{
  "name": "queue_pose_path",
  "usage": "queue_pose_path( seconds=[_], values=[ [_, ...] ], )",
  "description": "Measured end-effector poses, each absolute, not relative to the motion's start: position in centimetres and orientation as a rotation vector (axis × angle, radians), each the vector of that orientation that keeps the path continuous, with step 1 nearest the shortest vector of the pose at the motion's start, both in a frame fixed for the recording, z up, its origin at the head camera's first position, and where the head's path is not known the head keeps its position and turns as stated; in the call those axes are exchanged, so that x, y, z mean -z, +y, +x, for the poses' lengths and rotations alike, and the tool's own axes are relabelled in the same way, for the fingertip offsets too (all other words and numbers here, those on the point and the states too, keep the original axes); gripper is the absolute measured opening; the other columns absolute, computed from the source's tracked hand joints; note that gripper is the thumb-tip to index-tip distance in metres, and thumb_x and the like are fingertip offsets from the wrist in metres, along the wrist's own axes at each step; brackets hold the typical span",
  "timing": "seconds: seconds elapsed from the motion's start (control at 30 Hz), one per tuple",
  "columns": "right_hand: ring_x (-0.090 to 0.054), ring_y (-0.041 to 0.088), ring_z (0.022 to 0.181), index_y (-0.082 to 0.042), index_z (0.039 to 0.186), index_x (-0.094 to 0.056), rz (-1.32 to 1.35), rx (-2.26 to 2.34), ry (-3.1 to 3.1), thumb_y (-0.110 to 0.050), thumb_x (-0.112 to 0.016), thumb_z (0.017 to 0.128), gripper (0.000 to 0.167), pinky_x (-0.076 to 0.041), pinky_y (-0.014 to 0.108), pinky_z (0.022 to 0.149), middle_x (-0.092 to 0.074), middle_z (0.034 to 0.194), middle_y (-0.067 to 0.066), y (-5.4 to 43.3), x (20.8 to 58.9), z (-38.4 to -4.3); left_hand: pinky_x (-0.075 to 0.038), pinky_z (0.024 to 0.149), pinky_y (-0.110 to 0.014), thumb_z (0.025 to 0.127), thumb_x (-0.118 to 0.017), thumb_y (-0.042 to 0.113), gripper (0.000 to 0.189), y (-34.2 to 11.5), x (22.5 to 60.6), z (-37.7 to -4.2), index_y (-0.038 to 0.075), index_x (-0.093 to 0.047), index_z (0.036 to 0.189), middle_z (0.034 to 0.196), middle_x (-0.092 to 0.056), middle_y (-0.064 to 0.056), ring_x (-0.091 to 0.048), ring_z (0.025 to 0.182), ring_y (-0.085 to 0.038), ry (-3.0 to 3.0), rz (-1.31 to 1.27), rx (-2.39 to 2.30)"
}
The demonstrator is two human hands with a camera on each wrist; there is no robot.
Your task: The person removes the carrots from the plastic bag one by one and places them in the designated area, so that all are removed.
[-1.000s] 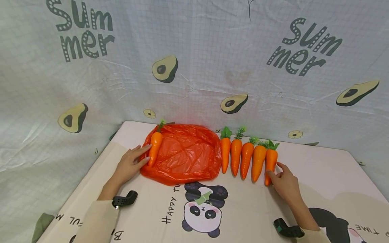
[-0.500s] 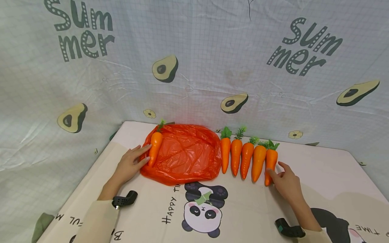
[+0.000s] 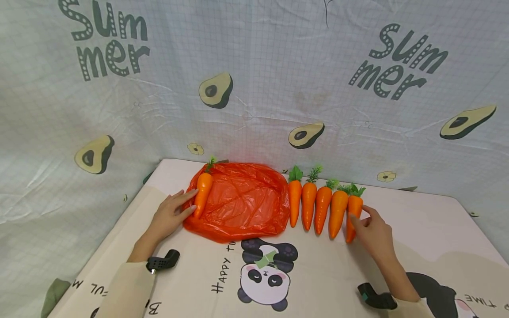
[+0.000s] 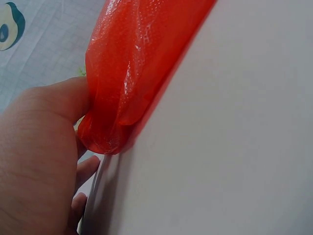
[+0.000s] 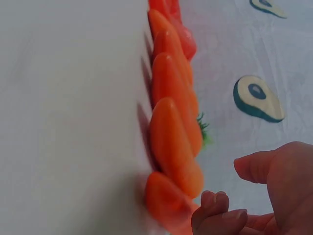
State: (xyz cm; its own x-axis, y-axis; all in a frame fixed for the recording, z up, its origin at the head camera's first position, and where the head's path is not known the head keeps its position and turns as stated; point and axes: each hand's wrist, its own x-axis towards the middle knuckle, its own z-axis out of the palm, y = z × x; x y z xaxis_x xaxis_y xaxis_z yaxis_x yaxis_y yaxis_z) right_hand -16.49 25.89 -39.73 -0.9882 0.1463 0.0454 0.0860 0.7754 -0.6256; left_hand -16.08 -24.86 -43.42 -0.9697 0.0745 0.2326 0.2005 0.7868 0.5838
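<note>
On the table lies a red plastic bag point(image 3: 238, 203) with its mouth spread wide. One orange carrot point(image 3: 204, 183) with green leaves rests inside its left edge. My left hand point(image 3: 169, 216) holds the bag's left rim, thumb in front and fingers behind in the left wrist view. Right of the bag, several carrots point(image 3: 308, 207) lie side by side in a row, tips toward me. At the rightmost carrot point(image 3: 354, 210), my right hand point(image 3: 375, 234) has thumb and fingers on either side. A gap shows between thumb point(image 5: 257, 166) and fingertips in the right wrist view.
A white cloth wall point(image 3: 254, 88) printed with avocados stands behind the table. The tabletop point(image 3: 318, 274) carries a printed panda in front of the bag. Black cameras point(image 3: 163, 260) sit on both wrists.
My right hand has shifted slightly up along the rightmost carrot. The left hand, the bag and the other carrots stay where they were.
</note>
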Motion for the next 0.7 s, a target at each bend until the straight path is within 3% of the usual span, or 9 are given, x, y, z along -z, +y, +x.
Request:
queue_pose_path(
  seconds=[0.27,0.7],
  values=[
    [-0.048,0.019,0.053,0.005,0.138,-0.041,-0.069,-1.051,-2.792,-0.04,-0.056,0.095,0.063,-0.042,0.027,0.042,-0.057,0.075,0.009,23.6,38.3,-16.5,-0.013,0.111,-0.061,0.093,-0.062,0.031,0.053,-24.9,43.4,-16.0,0.01,-0.049,0.14,0.14,-0.047,-0.02,-0.029,0.135,-0.043,-2.781,-0.215,0.938],
    [-0.053,0.021,0.06,-0.003,0.132,-0.051,0.064,-1.176,-2.695,-0.041,-0.06,0.093,0.055,-0.046,0.028,0.047,-0.059,0.078,0.009,18.4,37.2,-17.2,-0.013,0.111,-0.061,0.093,-0.062,0.03,0.053,-24.9,43.5,-16.0,0.01,-0.049,0.14,0.14,-0.047,-0.02,-0.029,0.135,-0.043,-2.777,-0.216,0.947]
  ],
)
